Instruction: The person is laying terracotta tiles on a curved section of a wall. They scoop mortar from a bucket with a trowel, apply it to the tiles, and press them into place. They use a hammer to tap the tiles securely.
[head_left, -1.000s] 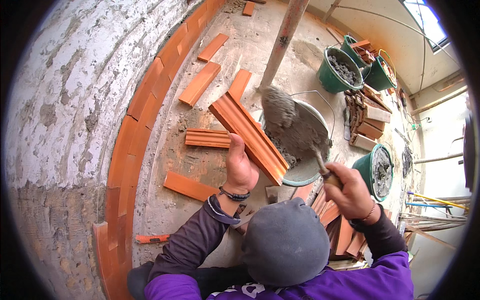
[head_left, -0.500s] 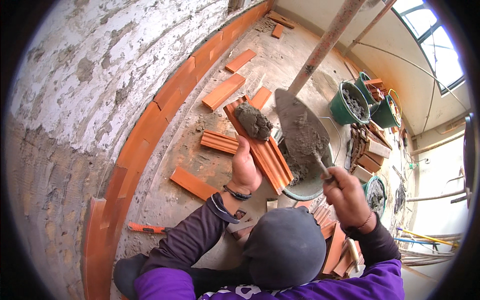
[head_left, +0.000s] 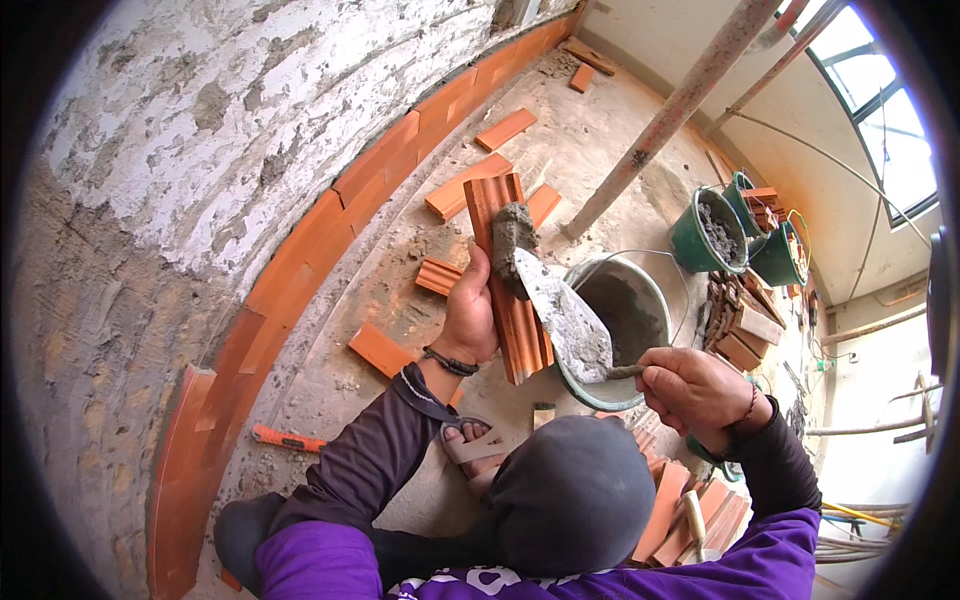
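My left hand (head_left: 472, 312) is closed on the edge of a grooved orange clay tile (head_left: 520, 335), held up off the floor. A lump of wet grey mortar (head_left: 514, 240) lies on the tile's upper half. In my right hand (head_left: 690, 390) is the handle of a pointed trowel (head_left: 568, 325), its blade smeared with mortar. The trowel's tip touches or nearly touches the mortar lump. Below the blade, partly covered by it, stands a bucket (head_left: 655, 305) with mortar inside.
Loose tiles (head_left: 462, 187) lie on the floor beside a low course of orange tiles (head_left: 300, 250) along the rough wall. An orange-handled cutter (head_left: 288, 438) lies at left. Green buckets (head_left: 708, 230), stacked tile pieces (head_left: 745, 325) and a slanting pole (head_left: 680, 110) stand to the right.
The trowel has swung left and down from over the bucket to the mortar lump, and its blade has turned over. The tile has tilted more upright in my left hand.
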